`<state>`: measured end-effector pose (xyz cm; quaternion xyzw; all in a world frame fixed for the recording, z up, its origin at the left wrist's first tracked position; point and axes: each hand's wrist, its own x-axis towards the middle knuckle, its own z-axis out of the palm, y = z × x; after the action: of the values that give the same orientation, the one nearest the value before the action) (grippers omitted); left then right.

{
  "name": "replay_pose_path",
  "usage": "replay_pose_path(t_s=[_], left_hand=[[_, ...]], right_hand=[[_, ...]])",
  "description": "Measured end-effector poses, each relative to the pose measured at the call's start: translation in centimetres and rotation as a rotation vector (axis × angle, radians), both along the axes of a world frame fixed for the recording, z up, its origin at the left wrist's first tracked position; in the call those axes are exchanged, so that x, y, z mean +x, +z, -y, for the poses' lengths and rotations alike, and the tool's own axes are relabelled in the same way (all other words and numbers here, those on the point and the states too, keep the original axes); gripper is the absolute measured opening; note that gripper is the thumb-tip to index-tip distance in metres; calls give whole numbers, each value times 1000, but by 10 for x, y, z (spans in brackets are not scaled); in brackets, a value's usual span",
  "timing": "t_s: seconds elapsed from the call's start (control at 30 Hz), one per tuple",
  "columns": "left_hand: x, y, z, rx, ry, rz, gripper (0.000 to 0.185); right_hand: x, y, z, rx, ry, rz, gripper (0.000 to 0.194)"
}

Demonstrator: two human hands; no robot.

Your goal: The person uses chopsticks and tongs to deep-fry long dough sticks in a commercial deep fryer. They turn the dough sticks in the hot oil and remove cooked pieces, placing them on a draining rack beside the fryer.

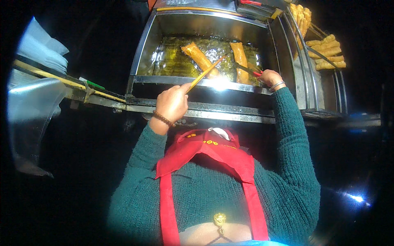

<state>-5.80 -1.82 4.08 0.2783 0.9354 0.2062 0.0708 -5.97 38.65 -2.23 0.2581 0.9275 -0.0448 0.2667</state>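
Observation:
My left hand [173,103] is closed around long wooden chopsticks [205,73], which slant up to the right over the fryer. Their tips are by the lower half of a golden fried dough stick [198,56] lying aslant in the oil [175,63]. In my right hand [271,79], at the fryer's front right corner, is a red-handled metal tool [246,68]. Its dark metal part crosses a second fried dough stick [239,57], which lies nearly straight away from me. Glare on the front rim hides the near end of the slanted piece.
The steel fryer [139,55] has raised metal rims. On its right, a metal rack [311,89] has several fried dough sticks [327,50] beside it and more standing upright [300,18]. Clear plastic bags [38,95] hang at the left. Another red-handled tool [251,2] lies at the back.

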Motion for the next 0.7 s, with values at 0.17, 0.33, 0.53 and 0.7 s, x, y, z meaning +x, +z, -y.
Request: replay_pose_path(t_s=[0.17, 0.33, 0.53, 0.7], left_hand=[[11, 12, 30, 89, 38, -35, 37], [18, 29, 69, 45, 165, -125, 36], [17, 41, 92, -157, 320, -112, 36], [7, 39, 93, -222, 299, -71, 35]], right_hand=[[-7, -7, 17, 115, 21, 51, 35], [-15, -22, 36, 115, 33, 57, 35], [-23, -67, -3, -210, 6, 52, 35], [-2, -63, -37, -418, -126, -72, 35]])
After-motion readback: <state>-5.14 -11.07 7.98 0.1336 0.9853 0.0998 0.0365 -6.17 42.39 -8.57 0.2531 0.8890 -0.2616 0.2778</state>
